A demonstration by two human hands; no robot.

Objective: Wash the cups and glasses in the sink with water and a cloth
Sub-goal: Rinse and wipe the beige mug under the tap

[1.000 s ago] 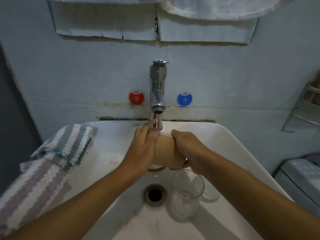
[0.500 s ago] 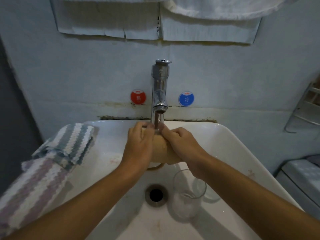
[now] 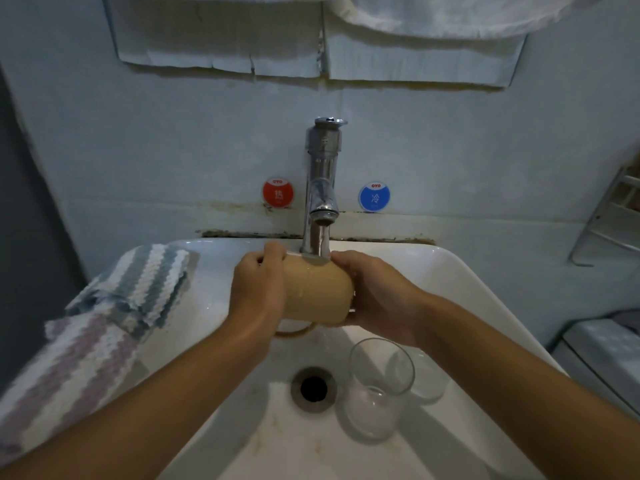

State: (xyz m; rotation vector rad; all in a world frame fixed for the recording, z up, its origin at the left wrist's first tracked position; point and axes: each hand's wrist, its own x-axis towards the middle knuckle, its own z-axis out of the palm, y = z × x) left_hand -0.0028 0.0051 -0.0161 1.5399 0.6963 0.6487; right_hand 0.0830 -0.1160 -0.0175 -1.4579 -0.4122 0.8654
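A tan mug lies on its side under the running chrome tap, its handle hanging below. My left hand grips the mug's left end with curled fingers. My right hand wraps round its right end. Water runs over the mug's top. A clear glass stands upright in the white sink right of the drain. A second clear glass sits just behind it, partly hidden by my right forearm. A striped cloth lies over the sink's left rim.
Red hot and blue cold stickers flank the tap on the wall. A metal wire rack hangs at the right wall. A white towel hangs overhead. A white fixture sits lower right.
The mug has been turned under the stream, so more of its tan side shows. My hands have moved apart to its two ends.
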